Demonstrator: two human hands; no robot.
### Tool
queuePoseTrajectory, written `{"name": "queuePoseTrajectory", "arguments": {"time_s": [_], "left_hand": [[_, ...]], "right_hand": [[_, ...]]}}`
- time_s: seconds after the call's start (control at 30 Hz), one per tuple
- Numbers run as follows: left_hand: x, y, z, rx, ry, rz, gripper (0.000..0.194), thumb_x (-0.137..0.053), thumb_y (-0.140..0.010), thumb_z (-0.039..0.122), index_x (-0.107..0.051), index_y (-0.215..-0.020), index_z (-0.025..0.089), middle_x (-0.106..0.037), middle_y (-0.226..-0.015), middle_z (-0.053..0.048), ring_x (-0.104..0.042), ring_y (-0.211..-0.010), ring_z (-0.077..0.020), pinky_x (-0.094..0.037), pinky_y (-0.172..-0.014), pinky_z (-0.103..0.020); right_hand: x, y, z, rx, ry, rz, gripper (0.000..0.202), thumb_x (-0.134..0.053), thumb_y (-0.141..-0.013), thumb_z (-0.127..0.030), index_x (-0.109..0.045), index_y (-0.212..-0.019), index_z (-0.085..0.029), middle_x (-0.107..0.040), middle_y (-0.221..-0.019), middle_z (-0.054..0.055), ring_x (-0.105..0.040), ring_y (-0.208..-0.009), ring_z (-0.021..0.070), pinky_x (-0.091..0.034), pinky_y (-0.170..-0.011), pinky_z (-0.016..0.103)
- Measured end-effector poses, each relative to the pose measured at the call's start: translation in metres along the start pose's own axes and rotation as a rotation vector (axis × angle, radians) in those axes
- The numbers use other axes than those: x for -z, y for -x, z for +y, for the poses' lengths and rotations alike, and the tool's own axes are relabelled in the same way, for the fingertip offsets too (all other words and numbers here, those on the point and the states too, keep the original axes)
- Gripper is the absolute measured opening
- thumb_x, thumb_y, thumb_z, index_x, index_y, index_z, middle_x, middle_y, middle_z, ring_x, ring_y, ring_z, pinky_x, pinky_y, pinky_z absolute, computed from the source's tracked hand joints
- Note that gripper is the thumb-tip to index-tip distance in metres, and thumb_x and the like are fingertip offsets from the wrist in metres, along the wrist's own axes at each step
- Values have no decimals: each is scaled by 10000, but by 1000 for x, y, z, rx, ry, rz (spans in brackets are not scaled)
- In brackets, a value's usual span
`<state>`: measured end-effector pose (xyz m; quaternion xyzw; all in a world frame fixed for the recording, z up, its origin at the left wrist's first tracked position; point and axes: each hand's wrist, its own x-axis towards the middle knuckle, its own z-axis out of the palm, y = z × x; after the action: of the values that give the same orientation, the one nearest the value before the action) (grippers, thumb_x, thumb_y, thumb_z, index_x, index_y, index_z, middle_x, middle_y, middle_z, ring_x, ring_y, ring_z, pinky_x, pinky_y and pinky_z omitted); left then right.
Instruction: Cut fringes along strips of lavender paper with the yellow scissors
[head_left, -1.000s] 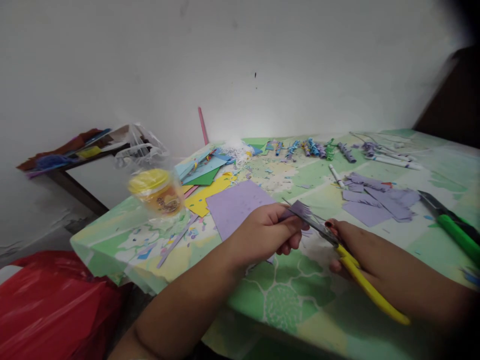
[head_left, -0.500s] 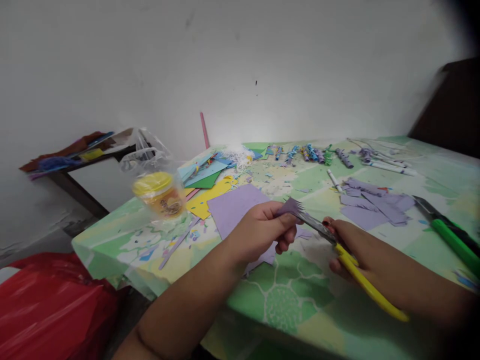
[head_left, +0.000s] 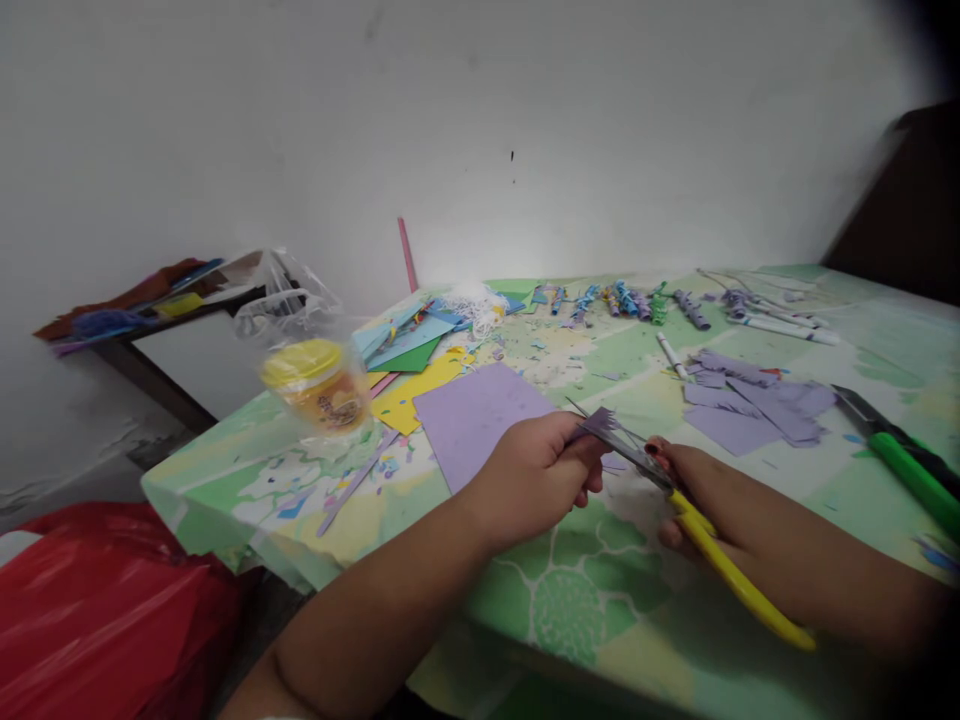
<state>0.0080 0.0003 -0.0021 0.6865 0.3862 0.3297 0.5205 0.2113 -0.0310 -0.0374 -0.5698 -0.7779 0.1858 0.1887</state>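
My left hand (head_left: 544, 465) pinches a small strip of purple paper (head_left: 598, 424) whose far edge is cut into a fringe. In my right hand (head_left: 701, 495) are scissors with yellow handles (head_left: 739, 575). Their blades stand apart, with the fringed end of the strip between them. Part of the strip is hidden by my left fingers. A large purple sheet (head_left: 480, 410) lies on the table behind my left hand. Several fringed purple pieces (head_left: 750, 400) are piled beyond my right hand.
A patterned green cloth (head_left: 637, 350) covers the table. A yellow-lidded tub (head_left: 319, 385) in a clear bag stands at the left. A green utility knife (head_left: 900, 460) lies at the right. Several rolled fringed papers (head_left: 622, 300) and markers (head_left: 671, 355) lie farther back. A red bag (head_left: 112, 610) sits lower left.
The scissor blades have opened around the strip, where they were closer together before. My left hand has shifted slightly right and down with the strip.
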Motion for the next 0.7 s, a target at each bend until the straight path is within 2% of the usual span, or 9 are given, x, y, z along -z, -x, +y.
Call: {"name": "queuePoseTrajectory", "arguments": {"time_s": [0.23, 0.47, 0.7], "left_hand": [[2, 1, 0, 26, 35, -43, 161, -496, -821, 226, -473, -671, 172, -496, -547, 69, -435, -420, -30, -340, -420, -163], [4, 2, 3, 62, 140, -90, 178, -543, -796, 246, -486, -650, 159, -480, -507, 66, -427, -397, -29, -316, -389, -154], [6, -4, 1, 88, 263, -86, 120, -564, -773, 244, -526, -704, 154, -560, -564, 39, -470, -414, -42, -362, -392, -166]], "right_hand": [[2, -1, -4, -8, 14, -20, 386, -464, -771, -491, -503, -1031, -208, -680, -989, 147, -649, -950, 333, -533, -751, 448], [2, -1, -2, -15, 38, 15, 431, -496, -742, -510, -489, -1043, -203, -688, -988, 146, -672, -853, 328, -540, -695, 438], [6, -1, -2, -64, 51, -12, 407, -470, -739, -545, -465, -986, -222, -675, -908, 123, -661, -780, 312, -524, -664, 438]]}}
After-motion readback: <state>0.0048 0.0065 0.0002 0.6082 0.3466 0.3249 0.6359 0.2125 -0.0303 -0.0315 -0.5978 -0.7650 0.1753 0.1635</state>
